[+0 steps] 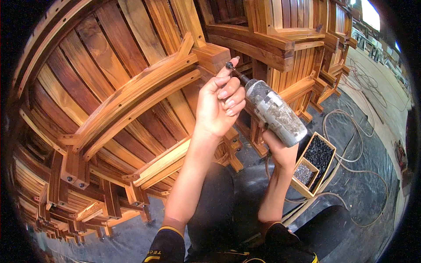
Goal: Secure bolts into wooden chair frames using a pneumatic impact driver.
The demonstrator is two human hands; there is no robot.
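My right hand (281,151) grips a worn grey air screwdriver (277,115) from below, its long bit tilted up and to the left. At the bit's end sits a small black round piece (229,65). My left hand (219,103) is closed beside the bit, index finger raised against the black piece and the other fingers curled in. Just beyond the fingertips is the square end of a wooden chair leg (215,56). This slatted wooden chair (136,101) lies tipped over, with its curved rails facing me. The right hand partly hides the tool's handle.
A wooden box (334,153) of black pieces stands on the floor at right, with a smaller compartment (316,176) of metal screws. Hoses (351,168) loop across the dark floor sheet (372,193). More wooden chairs (302,52) stand at the far right and lower left.
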